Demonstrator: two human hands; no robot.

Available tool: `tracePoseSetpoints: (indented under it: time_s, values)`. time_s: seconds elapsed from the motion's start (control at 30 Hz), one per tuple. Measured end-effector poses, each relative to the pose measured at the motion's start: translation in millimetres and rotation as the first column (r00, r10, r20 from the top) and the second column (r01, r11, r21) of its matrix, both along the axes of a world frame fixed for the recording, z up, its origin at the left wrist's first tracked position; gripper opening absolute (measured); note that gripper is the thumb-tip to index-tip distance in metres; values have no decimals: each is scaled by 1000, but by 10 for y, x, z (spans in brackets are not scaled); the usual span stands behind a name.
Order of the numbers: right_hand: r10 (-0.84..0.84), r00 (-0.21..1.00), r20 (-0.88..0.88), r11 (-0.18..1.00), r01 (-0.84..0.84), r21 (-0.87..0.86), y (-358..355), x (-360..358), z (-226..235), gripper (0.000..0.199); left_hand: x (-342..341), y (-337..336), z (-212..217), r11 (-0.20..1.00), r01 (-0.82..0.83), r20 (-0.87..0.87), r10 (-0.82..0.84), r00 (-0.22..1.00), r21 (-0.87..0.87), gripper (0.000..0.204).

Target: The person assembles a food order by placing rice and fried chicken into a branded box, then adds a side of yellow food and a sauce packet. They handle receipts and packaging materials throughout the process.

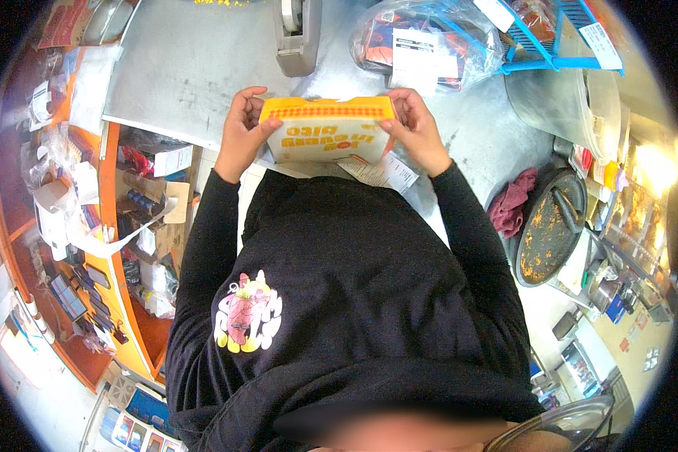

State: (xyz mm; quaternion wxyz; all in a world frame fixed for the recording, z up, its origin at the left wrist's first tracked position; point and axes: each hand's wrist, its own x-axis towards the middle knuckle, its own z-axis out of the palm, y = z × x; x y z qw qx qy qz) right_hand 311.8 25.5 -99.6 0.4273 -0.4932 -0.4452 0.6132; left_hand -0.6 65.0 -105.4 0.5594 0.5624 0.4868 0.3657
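Observation:
A yellow and white cardboard food box (326, 129) with red lettering is held in front of my chest, over the near edge of a steel counter (196, 68). My left hand (242, 128) grips its left end, thumb on the front face. My right hand (414, 128) grips its right end with fingers curled over the top. A printed paper slip (384, 172) lies on the counter just under the box. Both forearms are in black sleeves.
A grey tape dispenser (297, 34) stands at the counter's back. A clear plastic bag of packets (422, 41) and a blue wire basket (550, 34) sit at back right. A dark greasy round pan (550, 226) and a red cloth (511, 202) lie right. Orange shelves (120, 226) with clutter are left.

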Motion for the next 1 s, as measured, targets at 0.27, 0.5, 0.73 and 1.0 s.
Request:
tracePoseSetpoints:
  time_s: [0.27,0.5,0.73,1.0]
  values:
    - [432,844,-317,893,-449,22,27,143,-221,93,122,136,-239,997,40,115,-47,992,59,58]
    - [398,911,-108,881,-413,-233,-161,145,-191,83,164,214,-229,999,24,-22,-25,999,-42,57]
    - [-49,914,403,978,125,-164,-303,-148,-293,62,333,136,-195,971,-97,-650,-71,757,-220,63]
    - [-169,882,440,986,148,83,-674,-299,-401,67,368,-302,-93,995,-83,-337,98,936,59,53]
